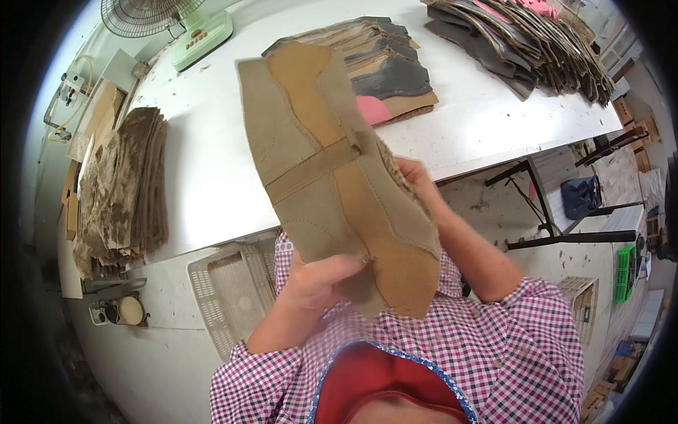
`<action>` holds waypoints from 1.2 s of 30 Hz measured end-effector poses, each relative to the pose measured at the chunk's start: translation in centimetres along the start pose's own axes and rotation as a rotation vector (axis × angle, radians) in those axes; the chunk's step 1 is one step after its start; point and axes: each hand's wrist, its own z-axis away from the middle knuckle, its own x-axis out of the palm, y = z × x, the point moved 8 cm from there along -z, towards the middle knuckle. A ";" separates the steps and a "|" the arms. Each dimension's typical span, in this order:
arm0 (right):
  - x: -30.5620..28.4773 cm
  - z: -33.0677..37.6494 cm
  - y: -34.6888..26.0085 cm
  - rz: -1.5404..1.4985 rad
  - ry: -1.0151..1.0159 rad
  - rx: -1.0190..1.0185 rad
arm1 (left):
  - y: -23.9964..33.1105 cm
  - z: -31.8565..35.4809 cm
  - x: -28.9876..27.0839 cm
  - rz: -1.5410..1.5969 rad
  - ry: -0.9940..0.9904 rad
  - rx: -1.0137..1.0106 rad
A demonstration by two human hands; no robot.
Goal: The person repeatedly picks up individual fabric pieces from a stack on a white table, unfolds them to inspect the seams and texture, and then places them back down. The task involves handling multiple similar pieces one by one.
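Note:
In front of me I hold up a long, stitched suede boot upper (311,173), grey-tan with ochre panels and a seam band across its middle. Fleecy lining shows along its right edge. My left hand (321,283) is closed on the lower left part, thumb lying on the face side and the other fingers hidden behind. At the right edge my right hand (417,180) grips the same piece, its fingers partly hidden. Just beyond, on the white table (205,177), lies a stack of dark and tan pieces (399,74) with a pink piece (373,109) at its near end.
Brown fleecy pieces (123,191) are stacked along the table's left side. A larger pile of dark pieces (522,49) occupies the far right. At the far left stands a fan with a pale green base (205,39). A plastic crate (229,290) sits below the near edge.

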 end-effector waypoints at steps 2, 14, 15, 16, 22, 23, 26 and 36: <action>1.0 -0.3 0.7 0.002 -0.055 0.053 | 0.0 0.0 -0.1 -0.012 0.012 -0.010; 0.8 6.0 -14.1 0.801 0.118 -0.657 | 1.7 -1.3 -1.6 0.006 -0.005 0.132; 2.1 6.6 -14.2 0.853 0.103 -0.676 | 1.7 -1.3 -1.5 -0.002 -0.001 0.133; 3.0 7.0 -14.3 0.910 0.090 -0.696 | 1.8 -1.2 -1.4 -0.008 -0.003 0.134; 2.8 6.6 -13.4 0.829 -0.008 -0.573 | 1.9 -1.0 -1.0 -0.081 -0.073 0.145; 2.7 6.5 -13.2 0.816 -0.037 -0.524 | 1.9 -0.9 -1.0 -0.082 -0.080 0.148; 2.4 6.5 -12.5 0.770 -0.106 -0.403 | 1.6 -0.9 -1.1 -0.081 -0.092 0.150; 1.6 7.5 -10.6 0.554 -0.076 -0.223 | 0.8 -1.3 -0.3 -0.143 -0.013 0.169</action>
